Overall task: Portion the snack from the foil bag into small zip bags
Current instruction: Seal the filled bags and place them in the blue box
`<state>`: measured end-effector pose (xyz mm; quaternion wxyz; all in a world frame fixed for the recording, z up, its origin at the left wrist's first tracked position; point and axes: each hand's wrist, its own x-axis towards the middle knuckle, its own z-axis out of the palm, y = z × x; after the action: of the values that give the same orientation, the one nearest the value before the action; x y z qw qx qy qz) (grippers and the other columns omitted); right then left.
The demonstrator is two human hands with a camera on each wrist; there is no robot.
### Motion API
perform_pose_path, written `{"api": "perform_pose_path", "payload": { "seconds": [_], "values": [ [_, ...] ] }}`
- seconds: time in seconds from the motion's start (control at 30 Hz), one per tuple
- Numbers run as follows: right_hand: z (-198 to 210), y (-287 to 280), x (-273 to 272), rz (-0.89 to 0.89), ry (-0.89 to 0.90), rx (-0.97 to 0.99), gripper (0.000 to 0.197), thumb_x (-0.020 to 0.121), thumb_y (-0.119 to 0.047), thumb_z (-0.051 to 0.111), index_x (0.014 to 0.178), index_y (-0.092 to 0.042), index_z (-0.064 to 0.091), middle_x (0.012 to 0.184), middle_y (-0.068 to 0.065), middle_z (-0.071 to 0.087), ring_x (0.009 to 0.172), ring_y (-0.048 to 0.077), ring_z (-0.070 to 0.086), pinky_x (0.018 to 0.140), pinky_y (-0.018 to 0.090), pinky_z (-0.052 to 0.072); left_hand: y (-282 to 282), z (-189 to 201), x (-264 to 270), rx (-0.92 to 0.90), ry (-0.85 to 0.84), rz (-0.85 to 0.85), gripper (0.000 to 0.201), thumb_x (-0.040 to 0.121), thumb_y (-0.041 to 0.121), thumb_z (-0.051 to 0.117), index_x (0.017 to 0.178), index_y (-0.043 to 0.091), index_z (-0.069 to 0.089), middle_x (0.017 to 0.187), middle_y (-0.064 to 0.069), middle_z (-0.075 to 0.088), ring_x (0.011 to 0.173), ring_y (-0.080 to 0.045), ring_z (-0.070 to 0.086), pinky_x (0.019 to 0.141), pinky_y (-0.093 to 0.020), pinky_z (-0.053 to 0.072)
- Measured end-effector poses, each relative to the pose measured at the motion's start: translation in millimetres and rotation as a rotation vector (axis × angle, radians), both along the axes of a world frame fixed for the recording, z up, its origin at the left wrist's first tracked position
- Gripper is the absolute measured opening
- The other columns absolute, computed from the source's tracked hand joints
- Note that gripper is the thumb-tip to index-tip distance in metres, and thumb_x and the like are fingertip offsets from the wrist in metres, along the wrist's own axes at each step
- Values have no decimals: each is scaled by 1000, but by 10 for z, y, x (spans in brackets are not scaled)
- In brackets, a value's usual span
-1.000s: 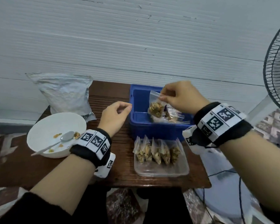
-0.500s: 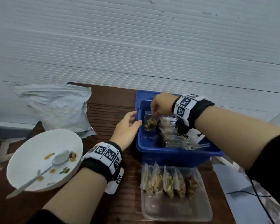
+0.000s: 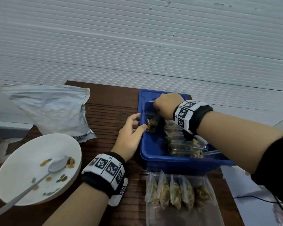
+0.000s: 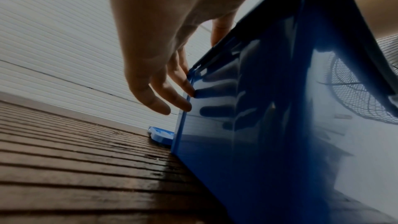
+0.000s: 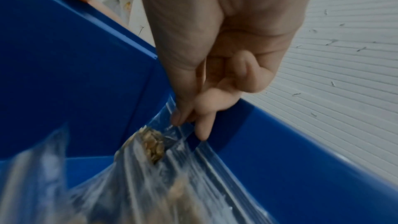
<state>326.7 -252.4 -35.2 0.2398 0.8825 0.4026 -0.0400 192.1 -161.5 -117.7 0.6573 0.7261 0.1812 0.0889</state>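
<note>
Right hand pinched filled zip bag over blue bin; left hand open, steadying rim. Loose seal could've spilled snack.

I see a dark slatted wooden table carrying: foil bag at 10 o'clock, white bowl at 8, blue bin at 1, clear tray at 5.

Black wristbands with white square-coded marker tags on both wrists, dark sleeves pushed up.
</note>
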Motion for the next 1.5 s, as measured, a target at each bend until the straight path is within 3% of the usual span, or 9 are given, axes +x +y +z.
{"api": "perform_pose_path", "payload": {
  "seconds": [0.17, 0.5, 0.57, 0.67, 0.83, 1.07, 1.2, 1.33, 1.5],
  "values": [
    [123, -111, 3, -31, 80, 178, 18, 91, -26, 61, 103, -13, 65, 104, 9, 64, 94, 30, 61, 67, 32, 43, -16, 36, -25, 16, 24, 17, 35, 96, 30, 54, 130, 31, 47, 117, 3, 61, 105, -12, 61, 94, -38, 51],
    [319, -520, -505, -186, 439, 670, 18, 86, -30, 69, 81, -13, 71, 71, 1, 71, 64, 5, 61, 56, 13, 45, -199, 198, -418, 183, 163, -11, 42, 98, 54, 30, 114, 24, 54, 104, 8, 58, 98, -10, 53, 83, -26, 36],
    [297, -607, -688, -183, 464, 710, 17, 85, -28, 70, 78, -13, 71, 63, -5, 66, 62, 4, 61, 63, 21, 49, -247, 223, -543, 216, 188, -41, 49, 97, 58, 24, 112, 22, 53, 98, 9, 57, 92, -9, 52, 78, -27, 35],
    [225, -717, -957, -178, 469, 743, 16, 85, -26, 70, 75, -13, 70, 58, -10, 63, 57, -2, 58, 59, 15, 44, -316, 217, -709, 211, 224, -73, 61, 93, 63, 22, 119, 15, 51, 98, 6, 58, 86, -10, 60, 68, -25, 41],
    [72, -901, -1343, -214, 511, 714, 17, 87, -28, 68, 75, -17, 66, 61, -5, 68, 63, 5, 65, 61, 16, 48, -430, 185, -1019, 275, 314, -142, 76, 77, 78, 33, 117, 16, 51, 102, 5, 61, 91, -12, 61, 77, -26, 47],
    [-165, -1034, -1674, -273, 516, 759, 16, 87, -25, 68, 80, -11, 69, 60, -10, 61, 62, 4, 61, 68, 26, 54, -590, 100, -1235, 473, 315, -190, 12, 90, 31, 63, 87, 19, 62, 76, 8, 58, 68, 0, 51, 51, -8, 36],
    [-253, -1043, -1796, -289, 490, 731, 7, 88, -22, 64, 94, -19, 67, 82, -6, 61, 84, 16, 62, 80, 34, 53, -621, 138, -1275, 513, 249, -154, 19, 88, 22, 63, 71, 28, 58, 70, 10, 56, 63, -2, 50, 49, -8, 35],
    [-297, -1069, -1864, -265, 535, 719, 30, 90, -14, 61, 119, -21, 63, 108, 2, 64, 100, 18, 60, 91, 33, 50, -632, 242, -1302, 516, 190, -187, 18, 90, 18, 60, 74, 27, 57, 73, 4, 59, 67, -10, 53, 59, -21, 42],
    [-199, -1099, -1855, -216, 507, 874, 6, 89, -16, 64, 91, -17, 69, 93, -1, 69, 87, 13, 62, 84, 29, 51, -578, 423, -1313, 528, 72, -220, 13, 92, 20, 59, 81, 25, 59, 81, -1, 64, 72, -11, 54, 63, -19, 42]
  ]
}}
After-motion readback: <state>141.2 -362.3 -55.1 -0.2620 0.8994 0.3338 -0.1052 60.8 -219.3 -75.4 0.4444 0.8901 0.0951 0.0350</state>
